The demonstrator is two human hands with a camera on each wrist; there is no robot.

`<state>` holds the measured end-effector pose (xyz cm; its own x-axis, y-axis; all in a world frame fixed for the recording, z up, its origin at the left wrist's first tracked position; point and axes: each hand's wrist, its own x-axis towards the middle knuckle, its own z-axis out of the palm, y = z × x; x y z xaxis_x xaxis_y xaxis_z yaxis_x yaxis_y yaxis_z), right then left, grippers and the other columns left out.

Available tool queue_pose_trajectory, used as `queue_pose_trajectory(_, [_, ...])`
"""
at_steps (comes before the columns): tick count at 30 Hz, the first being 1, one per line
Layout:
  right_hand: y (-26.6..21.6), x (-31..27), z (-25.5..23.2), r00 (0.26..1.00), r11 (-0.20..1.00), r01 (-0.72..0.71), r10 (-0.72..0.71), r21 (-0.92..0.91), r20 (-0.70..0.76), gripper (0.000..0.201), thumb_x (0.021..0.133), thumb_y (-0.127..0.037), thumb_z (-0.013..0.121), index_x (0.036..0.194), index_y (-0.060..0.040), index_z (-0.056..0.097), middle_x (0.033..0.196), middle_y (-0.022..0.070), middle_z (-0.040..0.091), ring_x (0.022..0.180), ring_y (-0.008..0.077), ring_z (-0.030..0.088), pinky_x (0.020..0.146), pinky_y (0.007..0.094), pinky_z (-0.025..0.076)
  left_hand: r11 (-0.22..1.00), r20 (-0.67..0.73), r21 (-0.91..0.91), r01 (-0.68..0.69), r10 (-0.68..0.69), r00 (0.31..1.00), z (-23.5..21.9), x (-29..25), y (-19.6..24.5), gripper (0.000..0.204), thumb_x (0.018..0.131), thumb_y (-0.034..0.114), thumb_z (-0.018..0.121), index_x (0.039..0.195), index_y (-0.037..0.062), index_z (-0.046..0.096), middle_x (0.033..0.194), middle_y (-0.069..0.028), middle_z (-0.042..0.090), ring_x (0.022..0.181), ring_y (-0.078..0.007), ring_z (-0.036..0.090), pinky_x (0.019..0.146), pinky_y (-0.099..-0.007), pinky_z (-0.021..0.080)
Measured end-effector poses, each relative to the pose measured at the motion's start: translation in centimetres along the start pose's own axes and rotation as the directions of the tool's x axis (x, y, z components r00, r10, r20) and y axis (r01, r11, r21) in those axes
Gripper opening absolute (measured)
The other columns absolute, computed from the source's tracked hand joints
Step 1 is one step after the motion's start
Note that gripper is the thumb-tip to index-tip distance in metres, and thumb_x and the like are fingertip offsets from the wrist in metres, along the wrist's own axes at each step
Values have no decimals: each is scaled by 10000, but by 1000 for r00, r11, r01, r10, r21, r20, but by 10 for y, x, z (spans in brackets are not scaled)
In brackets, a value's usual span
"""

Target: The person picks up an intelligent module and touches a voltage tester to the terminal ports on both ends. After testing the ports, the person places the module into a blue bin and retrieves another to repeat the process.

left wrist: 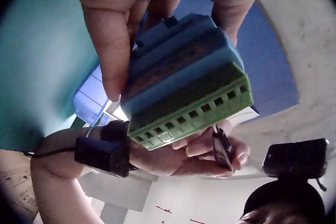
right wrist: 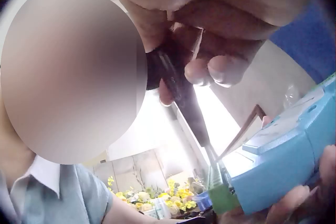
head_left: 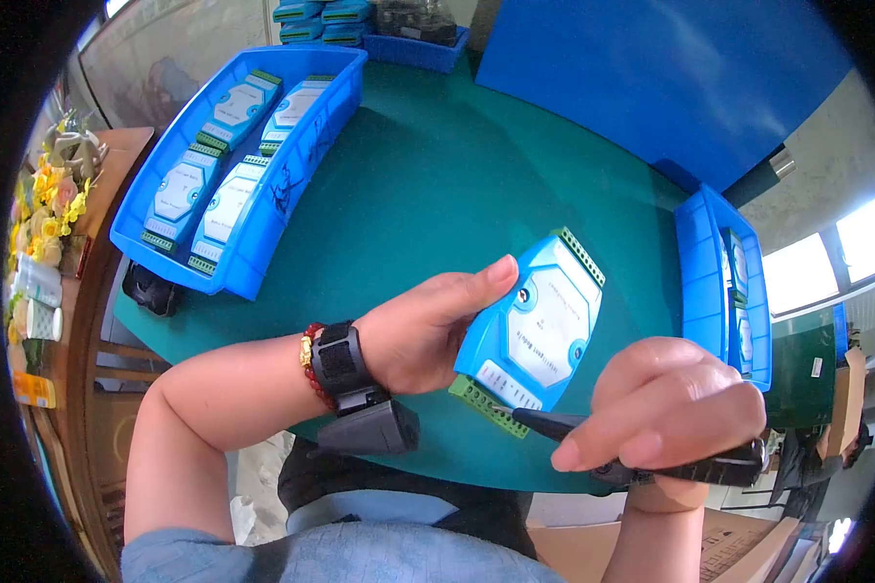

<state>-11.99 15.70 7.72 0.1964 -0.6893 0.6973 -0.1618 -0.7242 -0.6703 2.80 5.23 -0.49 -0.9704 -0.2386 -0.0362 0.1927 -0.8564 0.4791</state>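
Note:
My left hand (head_left: 428, 325) grips a blue module (head_left: 544, 321) by its side, thumb along one edge. The module has a white label face and green terminal blocks at both ends; one green terminal block (left wrist: 191, 111) with a row of square openings shows in the left wrist view. In my right hand (head_left: 676, 408) is a black tapered tool (right wrist: 181, 95) with a thin metal tip, pinched between thumb and fingers. Its tip is right at the green terminal block nearest my body. The module is held tilted above the table.
A blue bin (head_left: 297, 185) with several similar modules stands at the left of the green table (head_left: 408, 165). Another blue bin (head_left: 700, 282) with modules is at the right edge. More modules are stacked at the back beside a small blue tray (head_left: 413, 53). A large blue panel (head_left: 651, 87) rises behind.

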Motion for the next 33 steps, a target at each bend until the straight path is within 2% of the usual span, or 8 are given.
queue_pose_trajectory(5, [0, 4, -8, 990, 991, 114, -107, -74, 90, 149, 896, -159, 554, 844, -101, 427, 660, 122, 665, 462, 152, 462, 414, 240, 369, 985, -72, 154, -74, 85, 994, 5, 0, 4, 772, 848, 577, 509, 1343, 4, 363, 1267, -147, 528, 1131, -246, 552, 953, -393, 452])
queue_pose_trajectory(8, [-1, 3, -10, 986, 986, 136, -125, -96, 114, 125, 889, -156, 564, 855, -98, 458, 687, 109, 674, 504, 157, 478, 442, 244, 375, 990, -12, -1, -139, 139, 990, 3, 0, 5, 562, 917, 415, 516, 1256, -26, 444, 1182, -134, 579, 1068, -220, 586, 921, -373, 479])
queue_pose_trajectory(11, [1, 3, -11, 972, 980, 196, -190, -28, 140, 99, 876, -151, 583, 869, -95, 502, 719, 105, 681, 527, 163, 488, 463, 253, 390, 979, -32, 175, -101, 108, 994, 2, -2, 10, 738, 831, 495, 602, 1311, -23, 390, 1231, -153, 548, 1104, -253, 568, 949, -396, 456])
queue_pose_trajectory(14, [-4, 13, -34, 941, 980, 152, -183, 127, 285, 91, 888, -162, 587, 879, -96, 525, 763, 107, 685, 536, 167, 508, 481, 259, 405, 952, -20, 290, -96, 106, 994, 2, -5, 14, 728, 796, 422, 668, 1288, -46, 405, 1215, -164, 554, 1082, -248, 581, 946, -391, 459])
queue_pose_trajectory(19, [-8, 1, -25, 997, 998, 52, -50, 35, -60, 227, 896, -284, 583, 937, -83, 485, 726, 131, 665, 500, 163, 562, 424, 242, 448, 966, -57, 199, -164, 179, 982, 1, -3, 13, 658, 809, 365, 666, 1263, -46, 426, 1173, -141, 578, 1049, -228, 596, 928, -377, 468])
queue_pose_trajectory(22, [-5, 2, -15, 983, 972, -134, 155, 193, -96, 325, 855, -318, 628, 950, -41, 486, 759, 240, 639, 519, 216, 624, 427, 265, 516, 960, -11, 129, -248, 252, 968, -4, 1, 10, 515, 880, 308, 599, 1239, -31, 452, 1152, -118, 592, 1041, -208, 600, 915, -364, 472])
queue_pose_trajectory(25, [-4, 0, -12, 968, 954, -202, 229, 224, -104, 372, 837, -313, 651, 940, 18, 516, 801, 338, 602, 550, 308, 637, 438, 310, 539, 947, -63, 241, -213, 234, 970, -6, 2, 12, 838, 771, 538, 645, 1351, 14, 344, 1271, -164, 507, 1146, -284, 531, 974, -431, 430])
queue_pose_trajectory(33, [-1, -2, -10, 986, 983, -142, 151, 112, -74, 395, 778, -309, 697, 909, 8, 501, 805, 298, 624, 604, 283, 657, 494, 304, 557, 944, -53, 230, -239, 257, 965, -7, 1, 11, 739, 813, 479, 618, 1318, 0, 369, 1238, -156, 527, 1122, -266, 547, 964, -423, 438])
